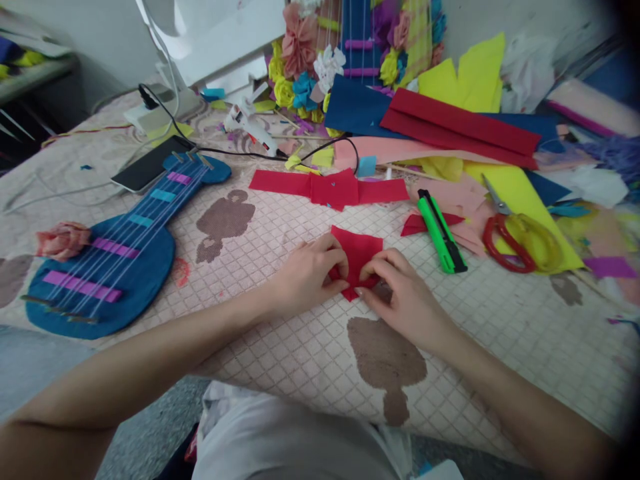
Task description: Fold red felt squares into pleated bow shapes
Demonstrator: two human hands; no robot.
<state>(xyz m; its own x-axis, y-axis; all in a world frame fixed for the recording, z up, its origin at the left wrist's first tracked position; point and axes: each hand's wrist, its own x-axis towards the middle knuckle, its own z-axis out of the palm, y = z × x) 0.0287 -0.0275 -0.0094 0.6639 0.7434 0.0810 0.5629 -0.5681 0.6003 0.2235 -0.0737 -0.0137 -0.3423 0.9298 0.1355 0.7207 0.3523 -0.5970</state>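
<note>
A small piece of red crepe paper (357, 250) lies on the patterned tablecloth, its near end coming to a point between my hands. My left hand (315, 273) pinches its left edge, fingers closed. On the opposite edge, my right hand (400, 293) grips the paper between thumb and fingers. Just beyond is a red paper strip (380, 191) with a square piece (334, 189) across its middle. A green utility knife (441, 230) rests to the right of my hands, partly over a red scrap (415, 225).
A blue toy guitar (145, 247) with a pink paper flower (64, 240) lies at left. Behind are a black phone (150, 163), a glue gun (250, 127) and its cable. Scissors (515, 243), folded red paper (460, 127) and yellow sheets (480, 77) crowd the right.
</note>
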